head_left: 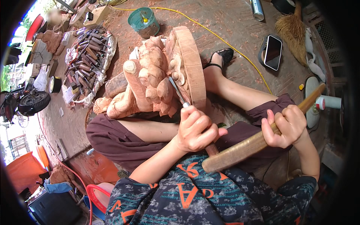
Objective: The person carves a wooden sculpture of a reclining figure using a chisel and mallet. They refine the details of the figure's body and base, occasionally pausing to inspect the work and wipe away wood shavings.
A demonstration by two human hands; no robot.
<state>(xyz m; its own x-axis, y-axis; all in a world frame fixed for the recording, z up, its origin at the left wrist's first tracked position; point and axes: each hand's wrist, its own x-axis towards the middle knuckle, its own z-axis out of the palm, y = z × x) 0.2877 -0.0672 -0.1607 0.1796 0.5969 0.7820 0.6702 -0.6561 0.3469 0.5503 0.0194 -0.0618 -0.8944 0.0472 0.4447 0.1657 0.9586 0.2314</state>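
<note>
A reddish wood carving (154,71) lies tilted in front of my crossed legs, its thick round base (193,71) turned to the right. Rounded, petal-like and scrolled shapes cover its surface. My left hand (198,129) is wrapped round the handle of a chisel (179,92). The blade's tip touches the carved scrolls beside the base. Closed on a curved wooden mallet (240,150), my right hand (285,126) is off to the right. The mallet's thick end lies close to the butt of the chisel handle; whether they touch I cannot tell.
Many chisels (88,60) lie on a white sack at the left. A teal bucket (143,22) stands beyond the carving. A yellow cord (225,37) crosses the floor. At the right are a phone (273,53), a straw broom (292,33) and a spray can (257,9).
</note>
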